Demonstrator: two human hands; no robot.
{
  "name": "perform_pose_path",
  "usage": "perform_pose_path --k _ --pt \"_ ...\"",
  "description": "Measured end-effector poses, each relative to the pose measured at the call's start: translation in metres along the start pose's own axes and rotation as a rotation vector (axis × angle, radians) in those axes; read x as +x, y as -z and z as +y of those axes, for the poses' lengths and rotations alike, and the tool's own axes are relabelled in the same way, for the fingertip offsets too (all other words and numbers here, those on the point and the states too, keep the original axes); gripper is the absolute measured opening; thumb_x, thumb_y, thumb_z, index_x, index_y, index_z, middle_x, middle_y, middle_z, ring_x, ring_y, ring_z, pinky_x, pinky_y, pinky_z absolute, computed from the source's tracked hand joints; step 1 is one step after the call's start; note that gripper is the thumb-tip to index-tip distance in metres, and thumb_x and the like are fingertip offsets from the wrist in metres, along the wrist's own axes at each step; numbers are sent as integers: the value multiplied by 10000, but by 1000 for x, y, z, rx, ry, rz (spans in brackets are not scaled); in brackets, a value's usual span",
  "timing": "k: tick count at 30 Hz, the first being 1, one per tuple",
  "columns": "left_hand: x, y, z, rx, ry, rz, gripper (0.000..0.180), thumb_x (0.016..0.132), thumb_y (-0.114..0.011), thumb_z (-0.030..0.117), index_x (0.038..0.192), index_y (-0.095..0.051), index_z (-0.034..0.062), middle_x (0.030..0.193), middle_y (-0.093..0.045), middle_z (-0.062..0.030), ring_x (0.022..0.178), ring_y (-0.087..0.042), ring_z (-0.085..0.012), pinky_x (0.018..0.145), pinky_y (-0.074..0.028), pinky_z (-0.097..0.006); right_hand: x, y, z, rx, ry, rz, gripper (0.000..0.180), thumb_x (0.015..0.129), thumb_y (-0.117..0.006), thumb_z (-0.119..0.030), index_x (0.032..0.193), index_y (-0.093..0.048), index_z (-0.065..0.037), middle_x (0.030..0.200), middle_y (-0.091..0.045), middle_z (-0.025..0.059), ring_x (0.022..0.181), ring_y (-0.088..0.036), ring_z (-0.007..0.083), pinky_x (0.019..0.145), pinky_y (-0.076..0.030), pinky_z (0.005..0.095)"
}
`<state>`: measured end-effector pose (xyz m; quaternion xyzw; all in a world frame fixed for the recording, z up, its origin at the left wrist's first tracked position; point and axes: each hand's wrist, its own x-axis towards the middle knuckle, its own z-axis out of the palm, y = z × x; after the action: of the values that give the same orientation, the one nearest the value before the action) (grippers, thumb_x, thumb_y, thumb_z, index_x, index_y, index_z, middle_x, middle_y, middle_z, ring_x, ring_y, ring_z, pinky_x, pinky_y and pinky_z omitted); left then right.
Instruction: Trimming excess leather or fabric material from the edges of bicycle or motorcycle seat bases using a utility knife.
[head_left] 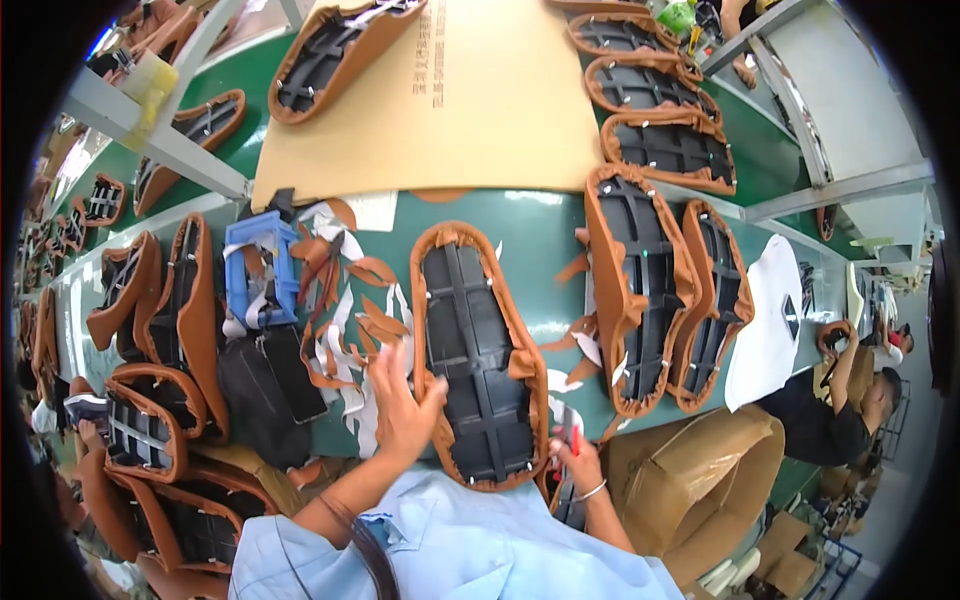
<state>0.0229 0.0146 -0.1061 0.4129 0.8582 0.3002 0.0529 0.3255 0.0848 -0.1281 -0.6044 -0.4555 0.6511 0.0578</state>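
A long oval panel (470, 345) with a black ribbed plastic back and a brown leather-like edge folded over it lies in front of me, its near end against my blue shirt. My left hand (403, 408) is at the panel's left edge, fingers stretched out, the thumb side touching the brown rim. At its lower right edge, my right hand (580, 468) is closed on a small red-handled tool (575, 440); its exact kind is unclear. Brown and white trimmed scraps (365, 330) lie left of the panel.
Two similar panels (645, 290) stand at right beside a white sheet (765, 325). Others lie stacked at left (180, 310) and far right (665, 150). A blue basket (262, 270), a black phone-like slab (292, 375), a cardboard sheet (480, 110) and an open carton (700, 480) surround me.
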Motion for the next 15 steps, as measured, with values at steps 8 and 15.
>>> perform_pose_path --k 8,15 --pt "75 -72 39 -1010 773 -799 279 860 -560 221 991 -612 -20 823 -614 -65 524 -557 -110 426 -382 -227 17 -19 -130 -303 394 106 420 889 -573 -187 1269 -454 -53 751 -574 51 607 -575 134 548 -483 262" --pt "59 -92 50 -1004 756 -658 177 810 -584 169 818 -637 1 638 -579 -33 489 -510 -102 458 -397 -263 48 -35 -210 -1018 755 -59 478 869 -579 -185 1324 -437 -145 802 -619 147 697 -611 347 628 -498 379"
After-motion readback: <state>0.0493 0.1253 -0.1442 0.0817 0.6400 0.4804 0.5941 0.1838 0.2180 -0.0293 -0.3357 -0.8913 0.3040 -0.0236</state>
